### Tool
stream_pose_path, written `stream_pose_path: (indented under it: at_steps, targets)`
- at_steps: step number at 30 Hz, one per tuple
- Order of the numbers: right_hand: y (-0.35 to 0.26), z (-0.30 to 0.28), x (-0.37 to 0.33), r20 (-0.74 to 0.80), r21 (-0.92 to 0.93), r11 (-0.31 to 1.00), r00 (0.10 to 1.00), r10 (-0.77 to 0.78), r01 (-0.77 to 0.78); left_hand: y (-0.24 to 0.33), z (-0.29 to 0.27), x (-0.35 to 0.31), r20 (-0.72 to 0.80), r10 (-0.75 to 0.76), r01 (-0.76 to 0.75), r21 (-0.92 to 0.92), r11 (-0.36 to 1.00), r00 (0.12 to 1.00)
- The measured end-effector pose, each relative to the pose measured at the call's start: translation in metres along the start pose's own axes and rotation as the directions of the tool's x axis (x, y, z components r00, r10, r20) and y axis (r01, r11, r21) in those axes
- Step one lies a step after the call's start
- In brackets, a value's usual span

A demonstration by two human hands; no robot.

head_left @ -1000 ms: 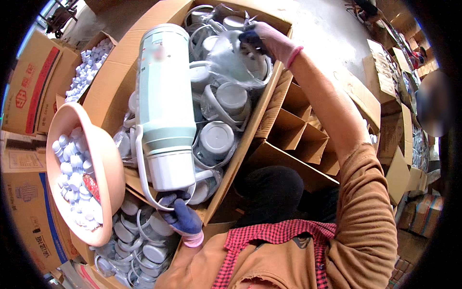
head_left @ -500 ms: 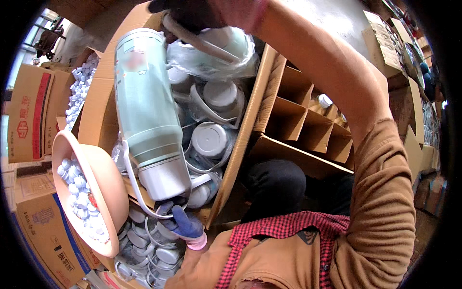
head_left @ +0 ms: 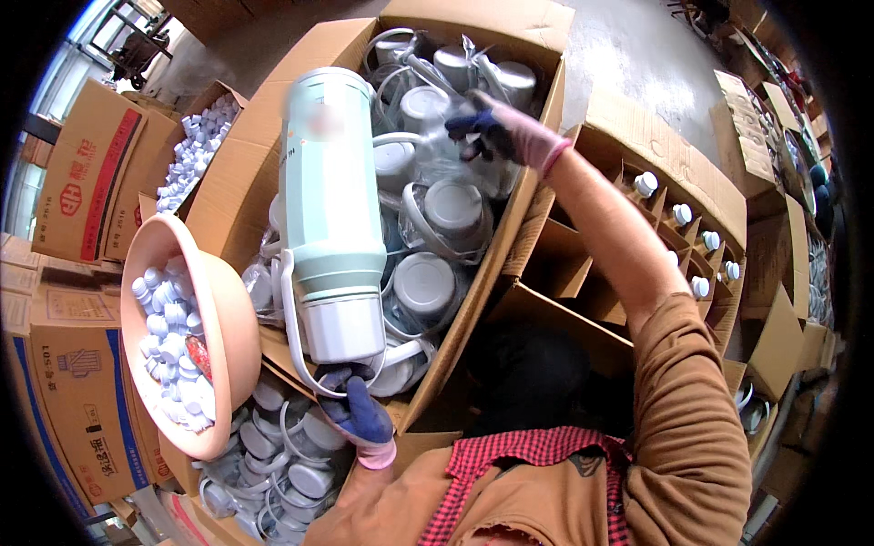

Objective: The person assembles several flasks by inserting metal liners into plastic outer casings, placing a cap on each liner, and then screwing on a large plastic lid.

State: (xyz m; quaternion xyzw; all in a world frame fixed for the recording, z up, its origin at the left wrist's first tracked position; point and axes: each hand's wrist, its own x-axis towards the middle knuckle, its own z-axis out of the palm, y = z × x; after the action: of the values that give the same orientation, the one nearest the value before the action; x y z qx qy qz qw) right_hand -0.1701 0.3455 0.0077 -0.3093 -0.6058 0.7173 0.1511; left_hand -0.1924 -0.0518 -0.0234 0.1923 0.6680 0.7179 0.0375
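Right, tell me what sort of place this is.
Likely a packing or assembly workshop for flasks. The left hand holds a mint flask over a carton full of grey lids, a basin holds white caps, and divided cartons stand around.

Single head-worn fisheye view, facing steeply down, close above the box (head_left: 246, 173); forearms enter from the lower edge.
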Motion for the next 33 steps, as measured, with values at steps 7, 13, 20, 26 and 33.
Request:
stream_pose_path:
  at_steps: [7, 13, 20, 26, 33]
  targets:
    - [0.031, 0.072, 0.018, -0.067, -0.761, 0.642, 0.974, -0.217, 0.091, 0.006, 0.0, 0.002, -0.025, 0.018, -0.016, 0.09, 0.996, 1.0]
    - [0.041, 0.055, 0.011, -0.117, -0.814, 0.58, 0.966, -0.23, 0.039, 0.004, -0.003, 0.003, -0.042, -0.04, 0.044, 0.097, 0.994, 0.998]
    - [0.053, 0.014, 0.006, -0.195, -0.465, 0.875, 0.95, -0.246, 0.131, -0.028, -0.033, 0.006, 0.156, 0.468, -0.399, 0.781, 0.481, 0.87]
    - [0.041, -0.009, 0.021, -0.272, -0.162, 0.982, 0.952, -0.14, 0.098, -0.022, -0.024, 0.001, -0.052, 0.227, -0.151, 0.603, 0.784, 0.972]
    - [-0.084, -0.004, -0.027, -0.142, -0.176, 0.952, 0.95, -0.277, 0.251, -0.037, -0.042, 0.001, 0.199, 0.5, -0.482, 0.69, 0.539, 0.843]
